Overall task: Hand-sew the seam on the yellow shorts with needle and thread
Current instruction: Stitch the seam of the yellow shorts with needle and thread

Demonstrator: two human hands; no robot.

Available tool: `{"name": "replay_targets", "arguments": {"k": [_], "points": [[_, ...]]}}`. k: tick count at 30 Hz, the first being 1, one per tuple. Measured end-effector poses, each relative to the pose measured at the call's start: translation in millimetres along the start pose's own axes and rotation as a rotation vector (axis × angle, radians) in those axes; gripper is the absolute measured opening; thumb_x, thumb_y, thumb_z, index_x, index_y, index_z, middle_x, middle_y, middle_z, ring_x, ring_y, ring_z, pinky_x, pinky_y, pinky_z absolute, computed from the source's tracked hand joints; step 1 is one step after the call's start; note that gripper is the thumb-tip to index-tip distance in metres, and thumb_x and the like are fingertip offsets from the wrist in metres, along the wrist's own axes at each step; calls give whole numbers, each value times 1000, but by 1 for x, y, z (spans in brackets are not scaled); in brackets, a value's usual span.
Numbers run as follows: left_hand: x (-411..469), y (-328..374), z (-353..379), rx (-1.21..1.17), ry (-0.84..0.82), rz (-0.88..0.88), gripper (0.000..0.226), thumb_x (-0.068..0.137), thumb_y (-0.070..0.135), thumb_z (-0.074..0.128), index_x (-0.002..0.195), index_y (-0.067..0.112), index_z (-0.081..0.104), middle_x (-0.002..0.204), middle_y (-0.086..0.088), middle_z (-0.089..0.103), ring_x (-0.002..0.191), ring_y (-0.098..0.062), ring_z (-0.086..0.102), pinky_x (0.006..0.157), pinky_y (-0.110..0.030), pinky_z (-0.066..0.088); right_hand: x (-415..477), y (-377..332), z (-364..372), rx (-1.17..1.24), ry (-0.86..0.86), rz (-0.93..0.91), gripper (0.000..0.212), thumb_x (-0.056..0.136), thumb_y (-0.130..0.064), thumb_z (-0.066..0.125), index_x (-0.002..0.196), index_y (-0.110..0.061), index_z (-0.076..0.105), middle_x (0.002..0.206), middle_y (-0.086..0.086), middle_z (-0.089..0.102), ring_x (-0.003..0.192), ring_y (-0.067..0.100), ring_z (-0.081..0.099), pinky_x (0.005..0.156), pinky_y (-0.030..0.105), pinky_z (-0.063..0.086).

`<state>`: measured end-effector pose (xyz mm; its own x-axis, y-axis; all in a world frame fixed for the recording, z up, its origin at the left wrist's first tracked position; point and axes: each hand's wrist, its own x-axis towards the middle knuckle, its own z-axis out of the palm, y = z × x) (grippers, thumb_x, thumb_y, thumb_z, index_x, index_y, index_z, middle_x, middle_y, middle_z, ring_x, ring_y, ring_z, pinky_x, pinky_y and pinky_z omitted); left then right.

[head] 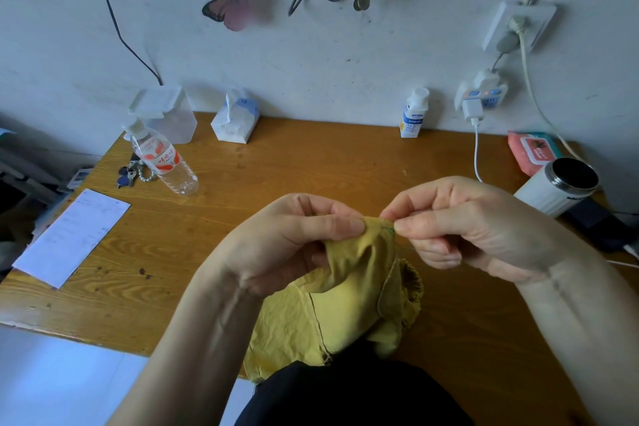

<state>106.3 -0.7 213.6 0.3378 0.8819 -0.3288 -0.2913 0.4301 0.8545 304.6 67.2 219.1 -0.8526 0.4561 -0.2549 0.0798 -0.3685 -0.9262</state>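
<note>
The yellow shorts (345,301) hang bunched above the front edge of the wooden table (311,162), their lower part draped toward my lap. My left hand (290,239) grips a raised fold of the fabric, thumb laid along its top. My right hand (466,221) pinches thumb and forefinger together right at the tip of that fold, where a few green stitches (390,230) show. The needle is too small to make out between those fingertips, and no thread is clearly visible.
On the table lie a tipped plastic water bottle (162,159), keys (129,173), a sheet of paper (71,235), a tissue box (235,121), a small white bottle (413,114), a wipes pack (532,152) and a white steel cup (560,187). A charger cable (477,152) drops from the wall sockets.
</note>
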Motion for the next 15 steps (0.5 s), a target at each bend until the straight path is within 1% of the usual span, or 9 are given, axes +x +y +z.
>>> {"name": "replay_targets", "arguments": {"k": [7, 12, 15], "points": [[1, -2, 1, -39, 13, 7, 16, 74, 6, 59, 65, 5, 72, 50, 1, 59, 40, -3, 47, 41, -12, 36, 0, 4, -2, 6, -11, -49, 15, 79, -10, 59, 85, -12, 73, 47, -4, 48, 39, 5, 39, 41, 16, 35], [3, -4, 4, -76, 23, 28, 19, 73, 6, 57, 63, 9, 73, 50, 2, 59, 42, -3, 49, 43, -14, 34, 3, 9, 0, 11, 23, -95, 11, 79, -14, 61, 81, -18, 71, 48, -3, 48, 41, 6, 40, 42, 16, 36], [4, -5, 5, -95, 19, 28, 18, 74, 5, 57, 64, 7, 72, 51, 1, 59, 42, -4, 49, 45, -14, 34, 4, 13, 2, -4, 52, -120, 12, 79, -14, 60, 77, -21, 69, 48, -4, 48, 42, 5, 40, 43, 15, 36]]}}
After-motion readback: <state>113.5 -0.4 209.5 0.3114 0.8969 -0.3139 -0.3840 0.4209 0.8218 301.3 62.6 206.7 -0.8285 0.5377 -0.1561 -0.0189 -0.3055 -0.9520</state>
